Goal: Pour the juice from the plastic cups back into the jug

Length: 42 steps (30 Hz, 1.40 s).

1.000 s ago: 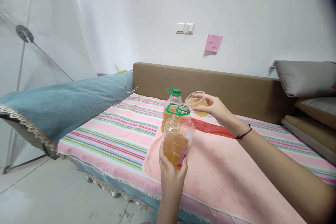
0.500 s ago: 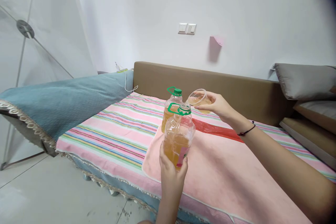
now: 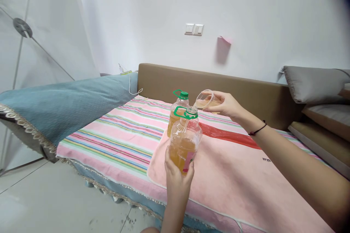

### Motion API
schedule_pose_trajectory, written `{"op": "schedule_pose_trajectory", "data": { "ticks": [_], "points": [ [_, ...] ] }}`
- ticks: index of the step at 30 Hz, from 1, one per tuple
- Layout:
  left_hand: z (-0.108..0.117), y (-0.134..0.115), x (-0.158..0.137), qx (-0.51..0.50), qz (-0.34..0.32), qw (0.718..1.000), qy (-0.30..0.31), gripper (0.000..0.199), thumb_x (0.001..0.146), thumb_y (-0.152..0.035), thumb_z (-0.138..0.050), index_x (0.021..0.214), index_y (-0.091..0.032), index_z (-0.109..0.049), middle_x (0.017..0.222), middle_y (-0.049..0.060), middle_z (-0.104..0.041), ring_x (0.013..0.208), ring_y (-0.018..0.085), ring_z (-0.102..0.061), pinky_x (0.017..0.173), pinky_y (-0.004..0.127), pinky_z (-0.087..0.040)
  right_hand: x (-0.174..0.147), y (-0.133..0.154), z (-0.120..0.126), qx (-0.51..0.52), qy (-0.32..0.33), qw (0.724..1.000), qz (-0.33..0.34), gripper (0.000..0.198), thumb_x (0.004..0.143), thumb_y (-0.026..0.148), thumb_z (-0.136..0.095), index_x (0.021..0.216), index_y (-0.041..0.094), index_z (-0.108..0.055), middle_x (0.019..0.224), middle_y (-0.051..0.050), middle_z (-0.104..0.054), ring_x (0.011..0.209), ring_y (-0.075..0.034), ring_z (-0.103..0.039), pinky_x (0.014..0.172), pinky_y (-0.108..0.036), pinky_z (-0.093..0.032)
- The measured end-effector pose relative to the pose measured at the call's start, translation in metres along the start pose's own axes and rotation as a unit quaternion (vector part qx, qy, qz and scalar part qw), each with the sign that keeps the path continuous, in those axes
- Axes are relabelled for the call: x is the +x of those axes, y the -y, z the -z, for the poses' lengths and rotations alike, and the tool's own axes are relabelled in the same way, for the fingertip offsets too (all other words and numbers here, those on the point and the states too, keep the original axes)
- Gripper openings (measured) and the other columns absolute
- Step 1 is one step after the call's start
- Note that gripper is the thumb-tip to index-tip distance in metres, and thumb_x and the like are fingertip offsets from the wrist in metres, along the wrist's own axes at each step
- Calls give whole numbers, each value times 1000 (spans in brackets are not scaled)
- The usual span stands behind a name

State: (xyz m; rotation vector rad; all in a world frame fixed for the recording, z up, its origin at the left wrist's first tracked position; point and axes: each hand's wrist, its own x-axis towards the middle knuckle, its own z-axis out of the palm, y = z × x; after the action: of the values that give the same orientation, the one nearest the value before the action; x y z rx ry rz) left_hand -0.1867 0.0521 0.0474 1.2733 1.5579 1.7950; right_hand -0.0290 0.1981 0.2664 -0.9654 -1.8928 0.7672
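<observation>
My left hand [image 3: 178,169] is wrapped round the lower part of a clear plastic bottle [image 3: 184,140]. It has no cap, a green carry ring at its neck, and amber liquid in its lower half. Above and right of its mouth, my right hand [image 3: 225,103] grips a clear plastic cup [image 3: 205,100], tipped to the left with amber liquid inside. The cup's rim is at the bottle's mouth; liquid appears to run in. Just behind stands a second bottle [image 3: 175,111] with a green cap and ring, partly hidden by the first.
A pink mat [image 3: 218,174] lies on the striped cover [image 3: 115,138], with a red plastic bag [image 3: 226,133] on it. Behind rises a brown backrest [image 3: 232,94]. Grey cushions [image 3: 314,83] are stacked at the right, and a blue-covered armrest [image 3: 76,98] stands left.
The cup has tipped further toward the bottle's mouth, and its liquid has shifted toward the rim. The bottle in my left hand has hardly moved. The view has shifted slightly.
</observation>
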Motion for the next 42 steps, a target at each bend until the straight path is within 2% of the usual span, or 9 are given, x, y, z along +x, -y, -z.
{"op": "schedule_pose_trajectory", "data": {
  "ticks": [6, 10, 16, 21, 30, 34, 38, 42],
  "points": [
    [2, -3, 0, 3, 9, 1000, -7, 86, 84, -33, -68, 153, -17, -19, 156, 22, -33, 148, 33, -34, 120, 50, -36, 2, 5, 0, 15, 15, 1000, 12, 64, 54, 32, -91, 114, 22, -74, 111, -7, -71, 105, -30, -67, 92, -47, -57],
    [3, -3, 1, 7, 12, 1000, -8, 88, 83, -33, -69, 153, -16, -18, 156, 23, -32, 149, 33, -33, 120, 50, -35, 6, 5, 1, 4, 12, 1000, 23, 69, 51, 34, -92, 117, 22, -74, 111, -8, -70, 104, -29, -66, 92, -48, -56],
    [3, -5, 2, 16, 14, 1000, -11, 87, 83, -35, -68, 152, -15, -19, 157, 22, -31, 150, 33, -31, 121, 50, -34, 8, 11, 2, -82, -3, 996, 39, 69, 51, 38, -91, 117, 21, -74, 106, -7, -70, 99, -30, -65, 92, -49, -54],
    [4, -3, 2, 12, 17, 1000, -15, 88, 82, -36, -70, 152, -15, -20, 158, 23, -30, 150, 34, -30, 121, 51, -35, 6, 21, 0, -97, 15, 993, 64, 56, 56, 37, -89, 109, 24, -76, 117, -7, -70, 106, -31, -65, 96, -48, -52],
    [4, 1, 3, 35, -1, 999, -19, 86, 85, -36, -68, 152, -16, -19, 158, 24, -30, 151, 34, -29, 120, 53, -35, 11, 20, 3, -119, 27, 989, 85, 63, 55, 37, -91, 114, 27, -75, 120, -6, -71, 111, -32, -64, 105, -52, -48],
    [3, 3, 2, 28, 3, 999, -19, 87, 84, -38, -68, 152, -16, -18, 159, 23, -27, 151, 34, -27, 121, 53, -34, 15, 17, 5, -145, 20, 985, 96, 65, 53, 40, -91, 114, 27, -76, 118, -7, -70, 110, -32, -64, 103, -51, -50],
    [4, 2, 3, 17, 10, 1000, -22, 88, 82, -37, -70, 152, -17, -20, 158, 22, -28, 151, 34, -28, 120, 52, -35, 17, 19, 4, -212, 22, 967, 142, 60, 57, 39, -90, 114, 30, -76, 108, -4, -70, 99, -28, -64, 93, -46, -52],
    [4, 1, 3, 23, 8, 999, -26, 87, 83, -37, -69, 151, -16, -20, 158, 23, -29, 151, 34, -28, 120, 52, -35, 20, 27, 2, -310, 38, 923, 224, 53, 64, 34, -87, 116, 34, -75, 99, -4, -69, 94, -26, -60, 81, -40, -49]
  ]
}}
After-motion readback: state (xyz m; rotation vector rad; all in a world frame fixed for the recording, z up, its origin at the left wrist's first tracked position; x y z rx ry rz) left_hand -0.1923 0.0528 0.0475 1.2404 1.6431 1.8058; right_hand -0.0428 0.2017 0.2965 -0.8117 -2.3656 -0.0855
